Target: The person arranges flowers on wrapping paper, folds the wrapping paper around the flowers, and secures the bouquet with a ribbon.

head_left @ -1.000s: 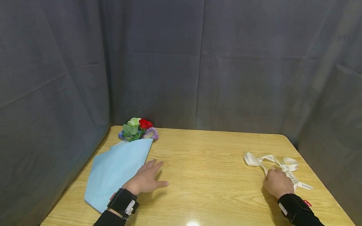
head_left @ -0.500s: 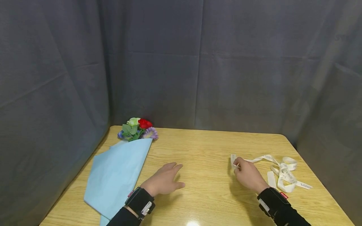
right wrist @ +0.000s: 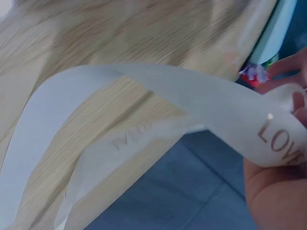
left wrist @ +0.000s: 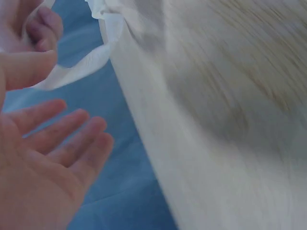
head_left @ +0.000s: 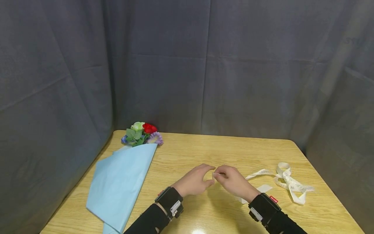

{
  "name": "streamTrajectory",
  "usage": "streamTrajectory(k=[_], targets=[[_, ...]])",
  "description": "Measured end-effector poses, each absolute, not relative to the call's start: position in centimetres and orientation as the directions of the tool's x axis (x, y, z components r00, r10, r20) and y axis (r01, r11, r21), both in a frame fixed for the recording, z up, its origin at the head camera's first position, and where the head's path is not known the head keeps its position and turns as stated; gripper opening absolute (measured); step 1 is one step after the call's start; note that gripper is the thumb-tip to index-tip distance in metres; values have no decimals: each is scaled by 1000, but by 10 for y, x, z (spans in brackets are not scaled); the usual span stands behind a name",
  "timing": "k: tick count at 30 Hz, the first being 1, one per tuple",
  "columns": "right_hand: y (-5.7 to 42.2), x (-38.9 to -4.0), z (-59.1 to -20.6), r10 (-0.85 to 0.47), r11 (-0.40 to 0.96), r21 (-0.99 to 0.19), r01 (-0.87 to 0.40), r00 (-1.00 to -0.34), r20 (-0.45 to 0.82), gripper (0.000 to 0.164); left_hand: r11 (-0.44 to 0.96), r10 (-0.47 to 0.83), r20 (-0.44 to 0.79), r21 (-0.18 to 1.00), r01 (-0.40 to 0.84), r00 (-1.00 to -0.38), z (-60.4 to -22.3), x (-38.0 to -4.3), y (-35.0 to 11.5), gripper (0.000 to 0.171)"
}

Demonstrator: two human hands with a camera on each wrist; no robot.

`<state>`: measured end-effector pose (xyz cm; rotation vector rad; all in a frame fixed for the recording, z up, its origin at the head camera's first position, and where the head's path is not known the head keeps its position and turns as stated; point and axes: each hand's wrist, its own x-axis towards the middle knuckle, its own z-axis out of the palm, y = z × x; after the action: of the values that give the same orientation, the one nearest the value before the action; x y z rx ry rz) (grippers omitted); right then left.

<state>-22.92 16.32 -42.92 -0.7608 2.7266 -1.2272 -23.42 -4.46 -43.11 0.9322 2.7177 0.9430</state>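
Grey curtains [head_left: 163, 78], wooden table [head_left: 198, 149], perhaps lamp glare [head_left: 198, 231]

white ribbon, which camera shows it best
The right wrist view: the white ribbon arcs large across it and LOVE can be read. The head view shows it small, pinched in the right hand and trailing over the table, while the left wrist view shows a curving strip with no legible print.

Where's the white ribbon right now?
Head view: the white ribbon runs from loose loops on the right side of the table to the right hand, which pinches it beside the left hand.
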Motion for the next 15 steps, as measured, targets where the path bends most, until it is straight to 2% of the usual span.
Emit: streamTrajectory(k=[6, 11, 15], targets=[[161, -226, -424, -501, 531, -746, -402, -859, 106, 23, 494, 601, 116, 723, 482, -791, -436, -243, -46, 9], [174, -228, -423, -477, 524, -770, -363, -874, 87, 25, 446, 595, 104, 783, 434, -797, -434, -245, -60, 28], [192, -231, -426, -430, 525, -784, -331, -898, 91, 28, 414, 575, 113, 814, 407, -811, -433, -249, -80, 36]])
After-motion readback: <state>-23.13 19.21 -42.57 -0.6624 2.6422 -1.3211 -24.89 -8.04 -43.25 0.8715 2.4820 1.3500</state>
